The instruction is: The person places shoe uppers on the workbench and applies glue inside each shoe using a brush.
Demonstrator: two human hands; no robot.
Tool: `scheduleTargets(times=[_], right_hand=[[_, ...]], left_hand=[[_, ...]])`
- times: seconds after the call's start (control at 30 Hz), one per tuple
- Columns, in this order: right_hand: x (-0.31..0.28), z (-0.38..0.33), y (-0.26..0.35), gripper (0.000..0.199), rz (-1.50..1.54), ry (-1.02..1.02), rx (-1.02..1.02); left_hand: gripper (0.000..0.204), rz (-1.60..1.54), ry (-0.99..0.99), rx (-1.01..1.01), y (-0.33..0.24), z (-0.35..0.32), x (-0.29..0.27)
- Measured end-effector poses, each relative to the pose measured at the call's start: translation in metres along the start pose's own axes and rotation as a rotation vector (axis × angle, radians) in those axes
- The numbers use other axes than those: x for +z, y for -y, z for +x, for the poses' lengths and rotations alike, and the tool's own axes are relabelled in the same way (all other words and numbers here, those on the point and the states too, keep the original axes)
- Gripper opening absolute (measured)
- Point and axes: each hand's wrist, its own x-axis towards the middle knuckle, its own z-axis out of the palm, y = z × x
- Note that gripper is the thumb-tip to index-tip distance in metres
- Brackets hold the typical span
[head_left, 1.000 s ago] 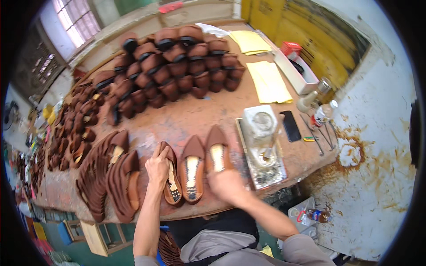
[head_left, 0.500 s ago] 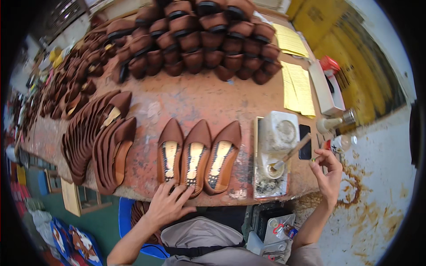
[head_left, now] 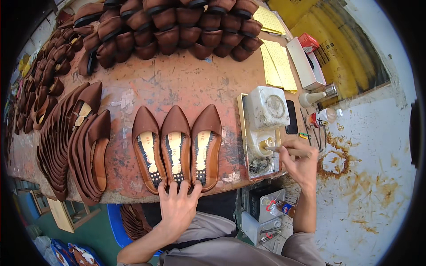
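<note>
Three brown pointed-toe flat shoes [head_left: 176, 116] lie side by side, toes away from me. My left hand [head_left: 178, 205] is at their heel ends, its fingers spread, the tips touching the middle shoe's heel and the edges beside it. My right hand [head_left: 299, 163] is closed round the wooden handle of a brush [head_left: 273, 149]. The brush's tip is down in a small pale cup [head_left: 256, 141] of glue-like stuff, so its bristles are hidden. Behind the cup stands a smeared white plastic container [head_left: 267, 107], both in a shallow tray [head_left: 242, 116].
Nested brown shoe uppers [head_left: 55, 146] stand at the left, and stacked brown shoes [head_left: 173, 33] fill the back. Right of the tray lie a phone [head_left: 291, 117], a cutter [head_left: 305, 135] and a bottle [head_left: 323, 117]. Yellow sheets [head_left: 278, 66] and a white box [head_left: 306, 66] lie farther back.
My right hand has come leftward and taken hold of the brush standing in the cup. My left hand stays at the shoes' heels. The whole view has shifted, with the shoes now further left.
</note>
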Motion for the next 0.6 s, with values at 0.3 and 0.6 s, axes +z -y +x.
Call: scheduleTargets(times=[0.3,0.6], right_hand=[[0.003,-0.029,0.002,0.010,-0.266,-0.007,-0.375],[-0.017,-0.031,0.033,0.008,-0.253,-0.064,-0.140]], left_hand=[[0.032,-0.089,-0.016,-0.085,-0.015,-0.011,-0.001],[0.081,-0.295,-0.047,-0.054,0.000,0.045,-0.046]])
